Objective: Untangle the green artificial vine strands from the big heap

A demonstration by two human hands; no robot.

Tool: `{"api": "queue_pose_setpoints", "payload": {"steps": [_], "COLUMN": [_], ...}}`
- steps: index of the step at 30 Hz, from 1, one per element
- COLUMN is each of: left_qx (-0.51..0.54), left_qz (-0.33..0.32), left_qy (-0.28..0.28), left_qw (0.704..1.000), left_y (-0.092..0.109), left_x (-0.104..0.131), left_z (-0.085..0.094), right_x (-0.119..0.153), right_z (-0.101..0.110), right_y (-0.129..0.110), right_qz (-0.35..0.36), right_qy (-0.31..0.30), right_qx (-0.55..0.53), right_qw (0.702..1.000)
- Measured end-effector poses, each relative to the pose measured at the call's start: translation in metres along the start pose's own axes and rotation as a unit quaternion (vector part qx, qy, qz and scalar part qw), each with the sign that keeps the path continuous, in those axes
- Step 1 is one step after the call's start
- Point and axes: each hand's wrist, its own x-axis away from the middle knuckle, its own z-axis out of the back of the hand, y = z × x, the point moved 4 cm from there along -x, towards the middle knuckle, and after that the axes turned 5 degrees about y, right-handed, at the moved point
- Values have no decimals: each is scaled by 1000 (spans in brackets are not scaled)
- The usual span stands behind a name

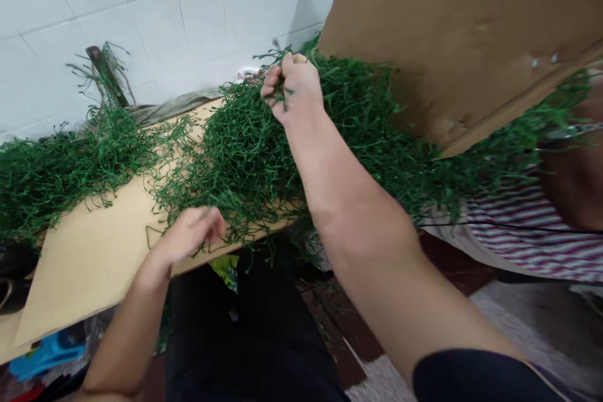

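Thin green stems with small forked tips, plastic-looking, lie in a large tangled heap on a tan board. My right hand reaches over the back of this heap, its fingers closed around a few of the stems. Lower down, by the board's front edge, my left hand is curled and smeared by motion. A blurred tuft of green stems sticks out at its fingertips.
Another green heap covers the board's left end, near an upright dark stick. A large brown panel leans over the right side. Beyond it sits another person in a striped garment. A white tiled wall stands behind.
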Motion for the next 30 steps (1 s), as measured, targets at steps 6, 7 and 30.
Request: {"api": "queue_pose_setpoints", "payload": {"steps": [6,7,30], "left_qx": [-127,-147,128], "left_qz": [-20,-24,-128], "left_qy": [269,289,250], "left_qw": [955,946,951], "left_y": [-14,-13,1], "left_x": [-37,-42,-39], "left_z": [61,68,30], "right_x": [55,61,59], "right_z": [-19,-22,-28], "right_y": [-8,-3,23], "right_qz": [-41,-48,-162], "right_qy": [-174,-192,-115], "right_qx": [22,33,-72], "right_qw": [984,980,977]}}
